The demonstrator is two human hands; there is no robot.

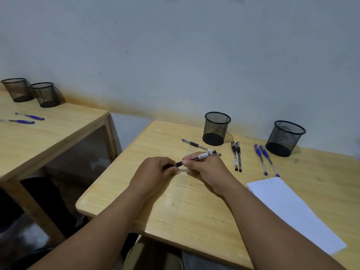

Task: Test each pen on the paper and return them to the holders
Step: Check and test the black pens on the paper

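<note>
Black-capped, the pen [191, 159] hung just above the surface [175, 203], right hand [206, 168] pinching its barrel, left hand [155, 172] closed on the cap end; light, stiff, likely slick plastic, best held mid-barrel.

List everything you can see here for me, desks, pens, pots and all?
Near desk: one, light wood, centre.
Mesh holders: two, black, back of near desk; second at.
Black pens: two side by side, plus one lying alone, near desk.
Blue pens: two, near the right holder.
Paper: one white sheet with scribbles at its top, right edge of desk.
Far desk: one, light wood, left.
Far holders: two, black mesh.
Far blue pens: two.
Wall: pale grey.
Held pen: one, black.
Left hand: fingers at the pen's end.
Right hand: gripping the barrel.
</note>
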